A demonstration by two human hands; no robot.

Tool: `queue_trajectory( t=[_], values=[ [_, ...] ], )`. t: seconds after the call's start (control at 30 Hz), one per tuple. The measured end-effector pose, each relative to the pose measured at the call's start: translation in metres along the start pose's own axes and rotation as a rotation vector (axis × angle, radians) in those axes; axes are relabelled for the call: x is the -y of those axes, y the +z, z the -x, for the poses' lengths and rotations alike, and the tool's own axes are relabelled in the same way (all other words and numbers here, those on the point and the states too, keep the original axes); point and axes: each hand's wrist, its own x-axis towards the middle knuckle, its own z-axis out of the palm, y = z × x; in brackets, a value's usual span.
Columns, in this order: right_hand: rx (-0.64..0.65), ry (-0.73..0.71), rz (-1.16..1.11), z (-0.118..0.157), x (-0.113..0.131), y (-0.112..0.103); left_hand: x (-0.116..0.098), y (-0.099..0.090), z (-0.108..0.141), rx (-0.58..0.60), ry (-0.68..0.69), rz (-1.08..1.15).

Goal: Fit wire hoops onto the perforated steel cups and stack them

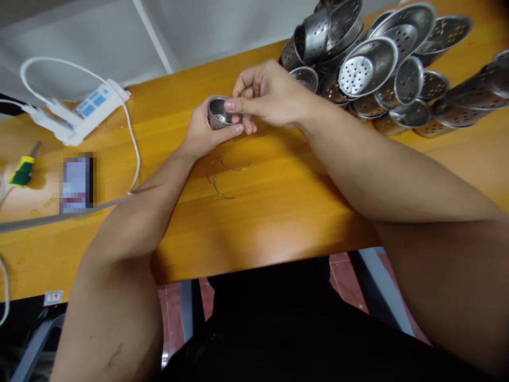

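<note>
My left hand (pixel 202 127) is wrapped round a small perforated metal cup (pixel 218 109), its open mouth tilted up toward me. Above the cup's right rim, my right hand (pixel 258 95) is closed with thumb and forefinger pinched together. Whatever those fingertips hold, if anything, is too small or hidden to make out. Several thin curved wires (pixel 234 168) lie on the wooden table (pixel 262 212) just in front of the cup. Part of the cup's wall is covered by my fingers.
Many perforated metal cups (pixel 356 74) are piled and nested at the back right. At the left are a white power strip (pixel 93 111) with plugs and cables, a green-and-yellow screwdriver (pixel 24 168) and a blurred-out phone-like object (pixel 76 183). A wall (pixel 222 32) stands behind the table.
</note>
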Motion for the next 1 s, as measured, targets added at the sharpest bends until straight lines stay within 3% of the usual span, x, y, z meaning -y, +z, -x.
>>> queue_trajectory(
  t=[0.17, 0.3, 0.47, 0.8, 0.9, 1.0],
  values=[
    [0.012, -0.042, 0.011, -0.001, -0.006, 0.000, -0.005, -0.002, 0.004, -0.019, -0.008, -0.044],
    [0.007, -0.008, 0.046, -0.001, -0.006, 0.002, 0.005, -0.008, 0.002, 0.017, 0.010, -0.096],
    [-0.031, 0.067, 0.102, 0.003, 0.003, 0.005, 0.018, -0.013, -0.001, 0.014, 0.029, -0.162],
    [-0.046, 0.130, 0.127, 0.012, 0.022, 0.013, 0.013, -0.013, -0.003, -0.066, -0.026, -0.175],
    [-0.058, 0.099, 0.138, 0.012, 0.020, 0.012, 0.014, -0.012, -0.005, -0.104, -0.011, -0.179],
    [-0.155, 0.007, 0.226, 0.010, 0.013, 0.011, 0.015, -0.011, -0.008, -0.161, 0.000, -0.186]
  ],
)
